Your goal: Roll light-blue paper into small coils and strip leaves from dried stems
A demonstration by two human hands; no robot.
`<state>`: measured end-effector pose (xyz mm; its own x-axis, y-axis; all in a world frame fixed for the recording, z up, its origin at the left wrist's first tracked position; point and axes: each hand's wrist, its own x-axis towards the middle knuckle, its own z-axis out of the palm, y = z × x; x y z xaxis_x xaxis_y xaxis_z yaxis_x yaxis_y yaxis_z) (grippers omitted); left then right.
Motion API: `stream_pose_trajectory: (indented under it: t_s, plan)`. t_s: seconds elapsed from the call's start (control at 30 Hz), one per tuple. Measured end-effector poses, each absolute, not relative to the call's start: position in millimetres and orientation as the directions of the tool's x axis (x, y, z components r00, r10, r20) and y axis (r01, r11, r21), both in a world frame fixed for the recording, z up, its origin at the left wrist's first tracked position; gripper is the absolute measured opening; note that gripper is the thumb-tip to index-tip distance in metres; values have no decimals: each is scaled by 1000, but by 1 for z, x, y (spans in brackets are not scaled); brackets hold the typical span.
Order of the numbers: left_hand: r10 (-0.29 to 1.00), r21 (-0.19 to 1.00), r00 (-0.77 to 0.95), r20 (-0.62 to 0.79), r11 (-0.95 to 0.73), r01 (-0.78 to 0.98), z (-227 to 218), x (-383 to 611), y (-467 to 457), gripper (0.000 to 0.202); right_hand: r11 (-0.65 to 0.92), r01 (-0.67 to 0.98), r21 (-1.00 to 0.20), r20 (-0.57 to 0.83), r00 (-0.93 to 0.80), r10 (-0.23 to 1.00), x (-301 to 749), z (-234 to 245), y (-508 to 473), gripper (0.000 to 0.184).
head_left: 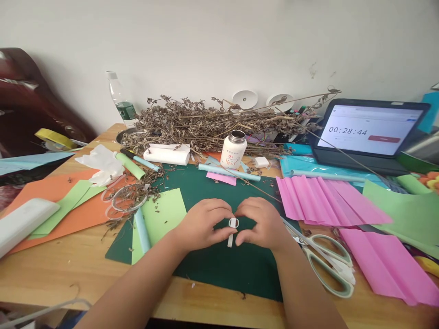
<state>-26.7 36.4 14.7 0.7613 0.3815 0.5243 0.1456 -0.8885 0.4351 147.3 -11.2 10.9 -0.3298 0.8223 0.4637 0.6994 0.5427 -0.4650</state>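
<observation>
Both hands meet over a dark green mat (219, 269). My left hand (207, 224) pinches a small curled white strip (233, 223) between thumb and index finger. The strip forms a little loop, and a short tail hangs below it. My right hand (259, 224) is curved close on the other side; its index fingertip is at the top of the loop, while its thumb stands apart. Behind the hands, a pale blue paper roll (229, 172) and a pink paper piece (221, 178) lie near an open white bottle (233, 151).
Scissors (329, 265) lie right of my right forearm, near pink crepe paper (329, 201). Dried branches (206, 123) stretch across the back. A tablet (370, 132) showing a timer stands at right. Green paper (164, 214), orange paper (78, 214) and a white case (25, 224) lie left.
</observation>
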Motion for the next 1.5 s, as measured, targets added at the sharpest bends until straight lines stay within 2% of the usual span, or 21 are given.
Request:
stream_pose_trajectory:
  t_s: [0.13, 0.23, 0.4, 0.67, 0.87, 1.1, 1.2, 1.33, 1.4, 1.5]
  plan:
    - [376, 423, 775, 508, -893, 156, 14, -27, 34, 20, 564, 476, -675, 559, -169, 811, 156, 15, -13, 58]
    - [357, 405, 792, 495, -901, 153, 12, -27, 32, 25, 551, 435, -712, 525, -191, 829, 155, 19, -15, 58]
    - [351, 377, 800, 486, -910, 170, 7, -26, 31, 32, 584, 505, -636, 515, -285, 808, 146, 25, -19, 54]
    - [364, 370, 808, 463, -908, 197, 7, -26, 32, 27, 606, 686, -403, 560, -339, 756, 139, 25, -19, 25]
    - [368, 368, 809, 459, -907, 204, 6, -26, 34, 18, 631, 678, -377, 605, -335, 722, 139, 22, -20, 19]
    - [397, 435, 865, 308, -867, 243, 1, -25, 39, 20, 611, 677, -410, 599, -305, 740, 136, 19, -21, 9]
    - [395, 490, 886, 244, -839, 239, 0, -27, 42, 36, 603, 693, -395, 585, -316, 747, 136, 18, -20, 9]
    - [460, 567, 862, 212, -776, 274, 3, -35, 47, 56, 594, 731, -337, 557, -354, 751, 137, 18, -20, 10]
    - [480, 628, 845, 234, -738, 246, 6, -39, 49, 57, 596, 737, -318, 549, -369, 750, 136, 19, -20, 10]
    - [487, 725, 782, 388, -685, 67, 12, -41, 46, 48, 606, 734, -306, 554, -381, 741, 135, 21, -20, 10]
